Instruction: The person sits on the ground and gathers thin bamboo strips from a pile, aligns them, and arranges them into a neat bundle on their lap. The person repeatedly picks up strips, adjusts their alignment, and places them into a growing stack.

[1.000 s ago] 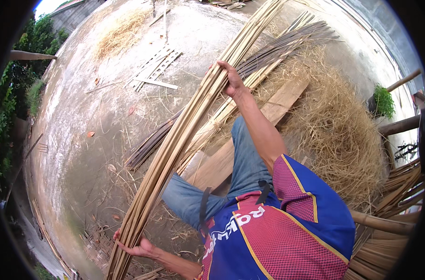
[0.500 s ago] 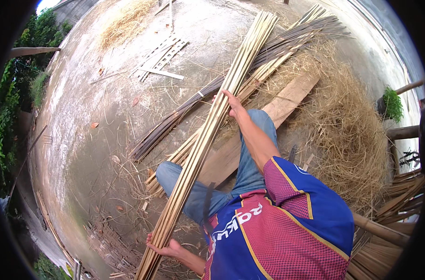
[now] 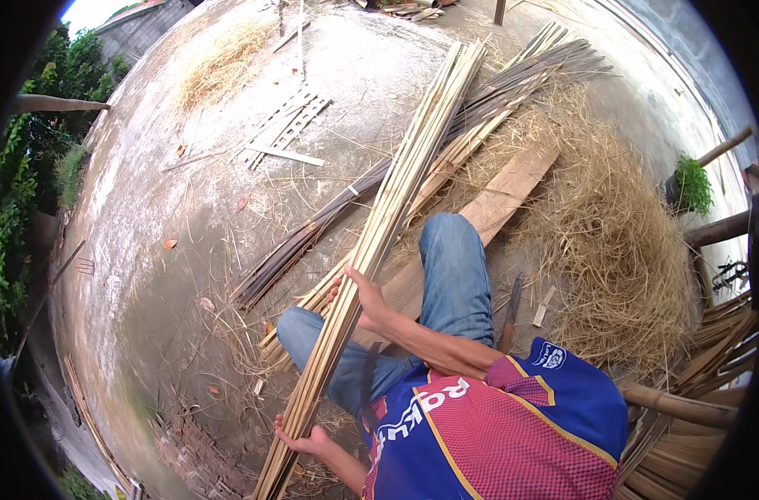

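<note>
A long bundle of pale split bamboo strips point(image 3: 393, 187) slants across my lap, its far end reaching past the other bundles. Low on this bundle, my left hand point(image 3: 303, 440) is closed round it near my hip. My right hand point(image 3: 364, 298) grips the same bundle higher up, by my left knee, with the fingers partly behind the strips. Under it, a dark bundle of strips point(image 3: 300, 243) with a white tie lies on the ground. More pale strips point(image 3: 450, 162) lie beside that, beneath the held bundle.
A wooden plank point(image 3: 517, 183) lies beyond my legs. Right of it spreads a heap of straw-like shavings point(image 3: 608, 242). A knife point(image 3: 510, 321) rests by my right leg. White slatted pieces point(image 3: 288, 125) lie farther off, and bamboo poles point(image 3: 679, 408) are at the right.
My right hand has moved down the bundle toward me, from past my knees to near my left knee. The bundle's far end has shifted slightly left and lower. The knife has come into clearer view.
</note>
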Motion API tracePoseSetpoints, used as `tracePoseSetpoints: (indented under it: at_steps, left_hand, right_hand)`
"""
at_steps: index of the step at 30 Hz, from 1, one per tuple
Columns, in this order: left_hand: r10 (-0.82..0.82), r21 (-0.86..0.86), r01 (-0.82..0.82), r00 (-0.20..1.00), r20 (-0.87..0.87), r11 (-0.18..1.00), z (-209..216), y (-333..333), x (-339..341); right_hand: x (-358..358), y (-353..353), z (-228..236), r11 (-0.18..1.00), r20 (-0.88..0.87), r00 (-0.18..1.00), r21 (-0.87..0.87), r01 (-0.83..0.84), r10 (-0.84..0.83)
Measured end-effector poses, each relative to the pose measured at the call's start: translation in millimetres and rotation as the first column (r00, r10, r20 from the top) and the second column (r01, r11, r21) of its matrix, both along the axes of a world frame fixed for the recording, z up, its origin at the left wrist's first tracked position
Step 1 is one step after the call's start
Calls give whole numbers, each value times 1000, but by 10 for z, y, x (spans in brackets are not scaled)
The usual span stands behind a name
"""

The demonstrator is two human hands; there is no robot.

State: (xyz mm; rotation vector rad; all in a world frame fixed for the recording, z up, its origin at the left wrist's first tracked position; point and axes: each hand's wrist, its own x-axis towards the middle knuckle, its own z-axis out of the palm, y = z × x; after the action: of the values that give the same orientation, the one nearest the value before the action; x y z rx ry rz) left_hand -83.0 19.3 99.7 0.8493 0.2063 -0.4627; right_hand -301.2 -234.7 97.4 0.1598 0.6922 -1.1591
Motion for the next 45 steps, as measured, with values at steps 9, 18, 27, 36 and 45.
tracePoseSetpoints:
  at_steps: [9, 18, 27, 36, 45]
  left_hand:
    - [-303, -322, 233, 935, -185, 918, -4, -68, 126]
    - [-655, -628, 329, 641, -400, 705, 15, -1712, -1108]
    - [-559, -259, 498, 691, -459, 828, -293, -2024, -1628]
    - [-886, -412, 819, 230, -403, 400, 548, -293, -1020]
    - [-79, 48, 90, 977, -197, 995, 388, 1051, 267]
  right_hand:
    - [-213, -255, 625, 995, -48, 999, -98, 18, -22]
    - [-1418, -2074, 334, 908, -69, 997, -419, -11, -19]
    - [-1890, -2462, -1244, 991, -172, 984, -134, 13, -36]
    - [-1812, -2358, -2102, 998, -340, 940, 53, -23, 40]
    - [-2001, -2659, -1657, 996, -361, 932, -59, -61, 36]
